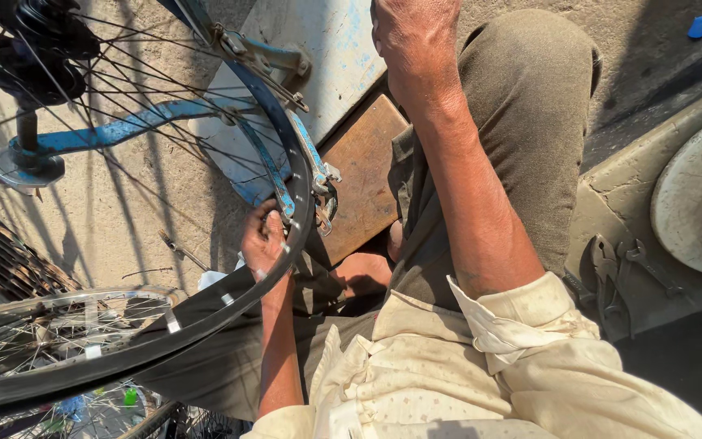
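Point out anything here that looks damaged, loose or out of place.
Nothing looks broken. The left hand grips the black rim of a bicycle wheel mounted in a blue stand. The right hand rests on the knee. Pliers and a wrench lie loose on the ground at right.

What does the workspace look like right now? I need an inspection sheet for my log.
Surface: bare concrete floor; wooden board under the leg.
Job's things: bicycle wheel rim in a blue truing stand.
Clutter: pliers, spanner, second wheel.
Hands: left hand grips the rim; right hand raised, holds nothing visible.
Cables: nothing seen.
Surroundings: round metal disc, blue scrap.
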Demonstrator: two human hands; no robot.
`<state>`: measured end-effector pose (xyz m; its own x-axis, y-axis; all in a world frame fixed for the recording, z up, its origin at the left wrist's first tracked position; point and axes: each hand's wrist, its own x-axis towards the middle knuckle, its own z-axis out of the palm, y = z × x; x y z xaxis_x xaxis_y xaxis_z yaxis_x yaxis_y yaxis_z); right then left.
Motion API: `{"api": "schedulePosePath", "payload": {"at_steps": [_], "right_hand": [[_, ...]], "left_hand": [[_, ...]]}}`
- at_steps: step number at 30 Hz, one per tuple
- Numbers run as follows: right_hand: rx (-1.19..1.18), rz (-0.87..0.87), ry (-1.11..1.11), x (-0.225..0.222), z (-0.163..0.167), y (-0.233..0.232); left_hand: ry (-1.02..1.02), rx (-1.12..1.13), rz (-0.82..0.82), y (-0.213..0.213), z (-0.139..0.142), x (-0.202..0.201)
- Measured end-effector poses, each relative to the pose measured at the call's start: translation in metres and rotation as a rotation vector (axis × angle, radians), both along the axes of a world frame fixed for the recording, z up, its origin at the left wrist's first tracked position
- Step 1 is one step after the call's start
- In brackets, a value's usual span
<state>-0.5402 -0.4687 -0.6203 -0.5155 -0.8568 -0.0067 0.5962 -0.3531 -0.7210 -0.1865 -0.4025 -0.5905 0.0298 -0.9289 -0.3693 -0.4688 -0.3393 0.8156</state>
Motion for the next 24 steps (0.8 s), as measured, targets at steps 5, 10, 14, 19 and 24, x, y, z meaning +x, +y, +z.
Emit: {"api": "schedulePosePath", "payload": {"at_steps": [5, 10, 14, 19, 24], "right_hand": [[0.259, -0.159, 0.337, 0.000, 0.049, 0.004], [0.138, -0.171, 0.278, 0.007, 0.079, 0.007], [0.128, -0.147, 0.315, 0.021, 0.070, 0.015], [0.083, -0.066, 0.377, 0.035, 0.062, 0.036], [0.078, -0.008, 0.453, 0.059, 0.072, 0.064]], "left_hand": [[-0.017, 0.185, 0.077, -0.004, -0.003, 0.007], [-0.186, 0.144, 0.094, -0.008, -0.018, 0.023], [0.013, 0.069, -0.005, -0.001, -0.016, 0.042], [0.081, -0.007, 0.085, 0.017, -0.036, 0.049], [-0.185, -0.582, -0.138, 0.041, -0.062, 0.060]]}}
